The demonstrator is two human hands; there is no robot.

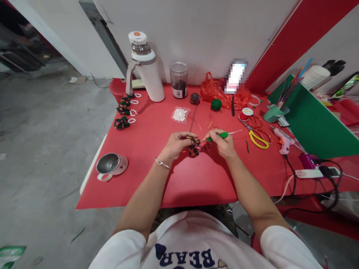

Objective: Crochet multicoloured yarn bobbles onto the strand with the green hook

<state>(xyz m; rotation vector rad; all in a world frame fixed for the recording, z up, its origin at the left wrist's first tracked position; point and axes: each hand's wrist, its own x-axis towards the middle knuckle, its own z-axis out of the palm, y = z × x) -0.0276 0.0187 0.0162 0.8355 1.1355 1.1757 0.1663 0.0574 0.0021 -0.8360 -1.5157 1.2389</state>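
My left hand [177,144] is closed on a small multicoloured crocheted piece [194,147] just above the red table [146,179]. My right hand [221,144] pinches a green-handled crochet hook [221,135], with its tip pointing into the piece and its metal shaft sticking out to the right. A strand of yarn runs from the piece back to a multicoloured yarn ball [195,98]. A silver bracelet sits on my left wrist.
Finished crocheted pieces with bead rings [125,110] lie at the left edge. A white flask [146,69], a jar [178,79], a bag of white beads [180,114], a green yarn ball [216,104], yellow scissors [258,139], a glue gun [284,141] and a steel cup [110,165] stand around.
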